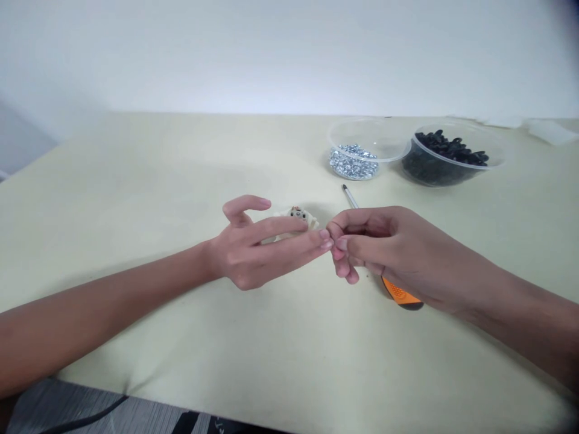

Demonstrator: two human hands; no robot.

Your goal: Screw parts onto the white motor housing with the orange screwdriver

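My left hand (260, 250) reaches in from the left with its fingers stretched out and one finger crooked apart. Its longest fingertips meet the tips of my right hand (384, 241), whose thumb and forefinger are pinched together. Whatever may lie in that pinch is too small or too covered to make out. Behind the left fingers sits a small cream-coloured part (312, 220) with dark and metallic spots on top, partly hidden. Under my right hand lies a screwdriver (400, 294) with an orange and black handle; its shaft points away and its middle is hidden.
At the back right stand two clear plastic tubs: one tub (394, 160) holds small silvery screws (353, 161), the other tub (497, 164) black pieces (447, 147). White scraps (549, 131) lie by the wall. A black cable (97, 417) hangs below the table's front edge.
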